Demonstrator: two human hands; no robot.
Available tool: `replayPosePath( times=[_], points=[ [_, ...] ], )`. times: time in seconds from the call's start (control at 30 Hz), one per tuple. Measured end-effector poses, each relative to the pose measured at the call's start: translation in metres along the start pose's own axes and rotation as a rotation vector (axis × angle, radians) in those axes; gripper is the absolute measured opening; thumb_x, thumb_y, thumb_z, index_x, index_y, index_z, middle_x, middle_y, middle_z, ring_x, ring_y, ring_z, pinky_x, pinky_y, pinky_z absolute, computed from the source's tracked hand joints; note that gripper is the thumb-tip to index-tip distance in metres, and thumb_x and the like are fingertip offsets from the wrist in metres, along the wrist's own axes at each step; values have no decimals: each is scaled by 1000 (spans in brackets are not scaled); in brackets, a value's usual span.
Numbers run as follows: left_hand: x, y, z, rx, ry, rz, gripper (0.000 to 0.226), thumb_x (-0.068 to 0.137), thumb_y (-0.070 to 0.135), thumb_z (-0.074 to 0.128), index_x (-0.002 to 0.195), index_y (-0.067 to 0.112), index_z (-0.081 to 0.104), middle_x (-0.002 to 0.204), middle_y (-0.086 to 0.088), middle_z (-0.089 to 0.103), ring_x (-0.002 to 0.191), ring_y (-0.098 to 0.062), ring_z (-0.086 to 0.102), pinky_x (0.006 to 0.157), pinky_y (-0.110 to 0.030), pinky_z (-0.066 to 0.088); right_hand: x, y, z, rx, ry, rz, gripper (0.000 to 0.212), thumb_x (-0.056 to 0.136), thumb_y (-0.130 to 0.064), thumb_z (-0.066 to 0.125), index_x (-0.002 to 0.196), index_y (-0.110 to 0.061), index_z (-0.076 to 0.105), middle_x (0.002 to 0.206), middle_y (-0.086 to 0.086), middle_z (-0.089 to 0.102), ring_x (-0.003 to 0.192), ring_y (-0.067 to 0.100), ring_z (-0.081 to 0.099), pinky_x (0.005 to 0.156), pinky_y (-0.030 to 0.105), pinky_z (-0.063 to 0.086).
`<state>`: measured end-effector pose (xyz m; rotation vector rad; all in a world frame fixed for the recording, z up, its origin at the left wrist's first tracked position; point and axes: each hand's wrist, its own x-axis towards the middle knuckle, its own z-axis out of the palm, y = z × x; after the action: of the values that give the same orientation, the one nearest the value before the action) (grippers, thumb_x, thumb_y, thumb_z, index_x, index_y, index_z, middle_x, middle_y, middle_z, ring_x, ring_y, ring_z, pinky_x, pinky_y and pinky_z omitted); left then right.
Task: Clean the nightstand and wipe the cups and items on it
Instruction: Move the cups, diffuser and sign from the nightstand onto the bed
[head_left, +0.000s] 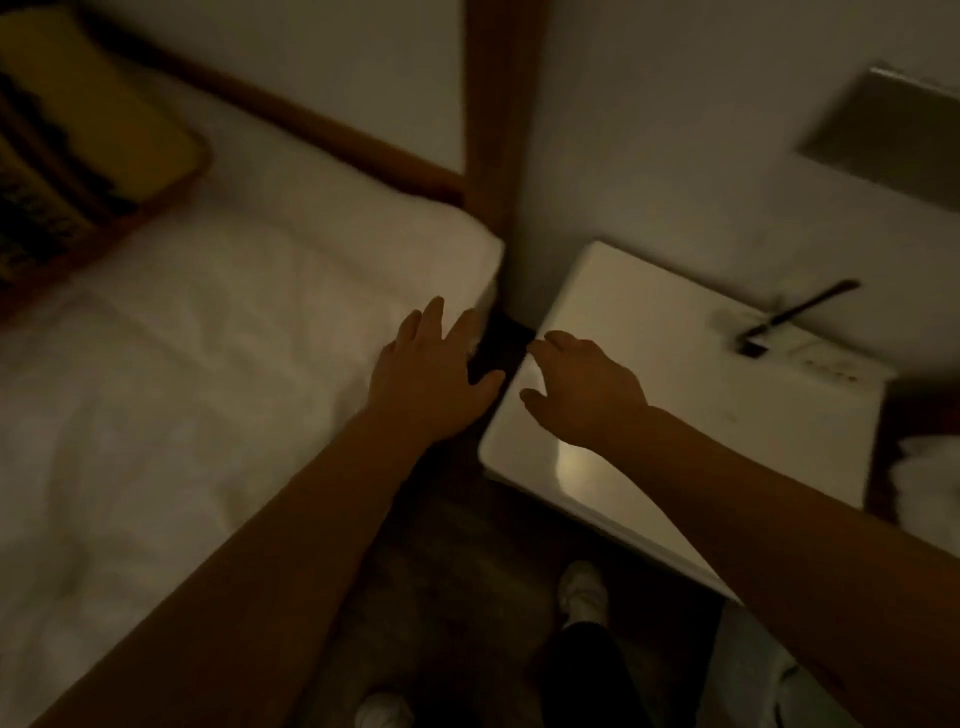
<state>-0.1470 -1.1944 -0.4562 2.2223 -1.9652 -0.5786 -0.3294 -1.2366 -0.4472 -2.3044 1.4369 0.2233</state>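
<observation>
Forearms fill the lower frame, no cloth in either hand. Left hand (434, 371), centre, fingers spread flat over the bed (208, 338) corner. Right hand (582, 387) hovers over the nightstand (675, 415) at centre right, fingers loosely curled, holding nothing. Dark, blurred stick-like object (795, 317) at its far edge; no cups visible. Risk: dim light, knocking that object off.

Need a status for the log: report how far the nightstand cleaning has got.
Done: nothing can be confirmed; the nightstand top is bare apart from a dark lamp arm, and no cups show. In hand: nothing; the left hand and right hand hang open, with no cloth visible. Left: wiping, as far as this dim, blurred view shows.
</observation>
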Motion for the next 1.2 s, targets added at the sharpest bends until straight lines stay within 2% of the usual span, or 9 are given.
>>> replayPosePath(
  times=[0.27,0.47,0.63,0.73,0.8,0.93,1.07,1.13,1.2],
  points=[
    [53,161,61,-7,-166,269,85,86,66,47,152,26,13,160,-10,11,145,-32,13,114,-51,24,-66,150,-20,104,86,312,49,91,-45,50,133,-19,44,138,4,44,122,28,43,87,43,47],
    [86,244,106,-126,-180,324,90,85,65,51,153,23,10,161,-7,11,145,-28,15,112,-47,22,-99,243,-15,132,150,521,51,91,-41,53,136,-18,45,152,7,29,138,28,23,101,42,37],
    [116,272,139,-211,-209,248,99,82,63,59,153,17,8,160,-7,13,145,-25,13,114,-40,16,-94,289,-14,120,283,541,54,85,-32,61,131,-10,43,139,12,40,132,29,30,93,42,42],
    [136,282,156,-288,-200,215,97,77,58,68,151,17,19,154,-8,26,140,-26,26,107,-34,24,-81,314,-14,114,309,548,62,82,-30,65,135,-12,38,139,13,38,132,31,29,91,44,44],
    [145,284,165,-352,-166,203,92,74,51,75,146,18,28,145,-9,37,134,-27,34,101,-31,26,-72,326,-13,86,272,553,69,82,-32,65,140,-15,32,144,12,34,134,30,26,94,46,43],
    [159,290,180,-371,-200,208,98,71,43,81,148,14,28,147,-9,37,135,-26,33,109,-35,26,-55,349,-7,53,141,548,72,85,-35,62,146,-22,25,150,7,27,139,31,19,105,53,34],
    [171,299,189,-447,-164,263,72,69,37,82,130,17,51,129,-2,56,114,-15,54,94,-23,42,-41,362,-6,145,123,522,51,90,-27,58,137,-20,42,141,9,39,133,31,29,100,52,40],
    [173,301,191,-478,-136,268,61,74,31,79,127,17,55,128,0,57,109,-7,51,89,-11,36,-37,365,-5,139,127,502,40,93,-27,54,132,-18,48,135,10,48,127,31,38,99,48,43],
    [176,299,194,-545,-123,246,44,78,24,76,119,19,60,122,-3,60,108,-14,56,92,-17,42,-33,367,-5,110,116,490,34,96,-30,50,128,-19,51,130,10,53,122,31,45,97,45,44]
  ],
)
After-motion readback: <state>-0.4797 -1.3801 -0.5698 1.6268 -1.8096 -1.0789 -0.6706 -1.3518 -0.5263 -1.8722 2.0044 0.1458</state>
